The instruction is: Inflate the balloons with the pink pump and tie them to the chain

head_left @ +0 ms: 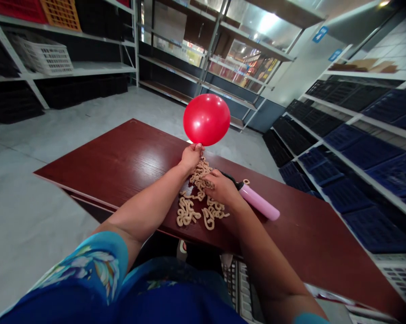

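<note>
A round, inflated red balloon (206, 119) stands above the far side of the table. My left hand (191, 156) is closed, its fingers pinching the balloon's neck from below. Under and in front of that hand spreads a loose pile of tan, curly, cord-like pieces (188, 213) on the tabletop. My right hand (221, 186) reaches into the pile with curled fingers that close around a tan curly piece; the fingertips are partly hidden. Just right of this hand lies a hand pump (260, 202) with a pink barrel and a black end, tilted toward the near right.
The dark red wooden table (122, 153) slants across the view. A small tan ring (246, 181) lies beyond the pump. Shelves with dark blue crates (345, 189) line the right side; a white basket (47, 57) sits on a left shelf. Metal racks (176, 67) stand behind.
</note>
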`<state>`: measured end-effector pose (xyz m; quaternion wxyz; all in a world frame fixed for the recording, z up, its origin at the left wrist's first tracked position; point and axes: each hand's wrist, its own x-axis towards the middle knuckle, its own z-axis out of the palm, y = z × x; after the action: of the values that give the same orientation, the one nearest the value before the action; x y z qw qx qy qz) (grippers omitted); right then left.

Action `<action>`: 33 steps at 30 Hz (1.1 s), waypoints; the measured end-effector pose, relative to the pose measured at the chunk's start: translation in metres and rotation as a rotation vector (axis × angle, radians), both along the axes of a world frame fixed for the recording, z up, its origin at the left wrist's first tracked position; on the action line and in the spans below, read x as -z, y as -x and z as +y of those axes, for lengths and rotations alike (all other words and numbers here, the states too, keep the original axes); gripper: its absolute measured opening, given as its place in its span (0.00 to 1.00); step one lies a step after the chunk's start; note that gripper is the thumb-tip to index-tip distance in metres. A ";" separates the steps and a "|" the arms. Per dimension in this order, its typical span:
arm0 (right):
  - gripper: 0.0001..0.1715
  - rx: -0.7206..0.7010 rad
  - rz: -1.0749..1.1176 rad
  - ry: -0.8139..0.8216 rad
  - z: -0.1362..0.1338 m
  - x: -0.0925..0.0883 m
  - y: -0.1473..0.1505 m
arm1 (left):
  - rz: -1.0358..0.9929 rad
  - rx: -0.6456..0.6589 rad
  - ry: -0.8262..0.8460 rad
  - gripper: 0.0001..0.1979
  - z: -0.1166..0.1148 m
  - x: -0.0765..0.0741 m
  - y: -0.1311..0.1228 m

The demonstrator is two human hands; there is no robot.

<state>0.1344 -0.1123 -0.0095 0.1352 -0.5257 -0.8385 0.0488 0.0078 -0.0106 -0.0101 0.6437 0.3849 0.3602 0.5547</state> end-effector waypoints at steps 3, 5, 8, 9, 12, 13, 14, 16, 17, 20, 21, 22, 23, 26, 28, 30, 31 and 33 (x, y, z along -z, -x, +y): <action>0.20 -0.020 -0.070 -0.013 0.002 0.001 0.009 | -0.006 0.001 -0.001 0.12 0.000 0.000 -0.001; 0.15 -0.047 -0.111 0.006 0.002 -0.001 0.011 | -0.009 0.001 -0.003 0.12 0.000 0.000 -0.001; 0.08 -0.046 -0.077 0.039 0.003 -0.009 0.007 | -0.008 -0.002 0.006 0.12 0.001 0.000 0.000; 0.06 -0.045 -0.026 0.051 0.002 -0.013 0.004 | -0.012 -0.002 0.009 0.12 0.001 0.000 0.001; 0.03 -0.055 0.160 0.086 -0.002 -0.027 -0.009 | -0.038 -0.002 0.008 0.11 0.001 -0.002 0.003; 0.03 -0.044 0.205 0.093 -0.004 -0.031 -0.014 | -0.049 0.000 0.007 0.11 0.000 -0.002 0.003; 0.03 -0.017 0.237 0.101 -0.007 -0.034 -0.019 | -0.056 0.003 0.007 0.11 0.000 -0.002 0.003; 0.05 0.063 0.284 0.128 -0.012 -0.038 -0.029 | -0.059 0.009 0.007 0.11 -0.001 -0.003 0.004; 0.05 0.098 0.301 0.161 -0.014 -0.039 -0.033 | -0.055 0.010 0.008 0.12 -0.001 -0.003 0.004; 0.08 0.107 0.279 0.323 -0.019 -0.037 -0.042 | -0.038 0.010 0.008 0.12 0.000 -0.002 0.003; 0.10 0.090 0.233 0.360 -0.020 -0.037 -0.045 | -0.035 0.012 0.011 0.12 0.000 -0.002 0.003; 0.13 0.075 0.178 0.372 -0.021 -0.036 -0.046 | -0.032 0.015 0.015 0.11 0.000 -0.002 0.003; 0.15 0.065 0.128 0.356 -0.022 -0.036 -0.047 | -0.029 0.017 0.020 0.11 0.001 -0.001 0.003; 0.15 0.087 0.087 0.198 -0.021 -0.037 -0.045 | -0.027 0.021 0.030 0.11 0.001 0.000 0.002; 0.10 0.181 0.107 0.075 -0.018 -0.037 -0.039 | -0.032 0.031 0.026 0.11 0.001 0.001 0.002; 0.16 0.309 0.072 -0.010 -0.011 -0.033 -0.030 | -0.035 0.036 0.022 0.11 0.001 0.001 0.001; 0.19 0.366 0.034 -0.022 -0.007 -0.030 -0.025 | -0.033 0.035 0.022 0.12 0.000 0.001 0.001; 0.21 0.419 -0.037 0.013 0.001 -0.022 -0.017 | -0.023 0.029 0.023 0.12 0.000 0.001 0.001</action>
<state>0.1510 -0.1110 0.0129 0.1236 -0.6901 -0.7129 0.0155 0.0070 -0.0107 -0.0111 0.6601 0.3766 0.3534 0.5455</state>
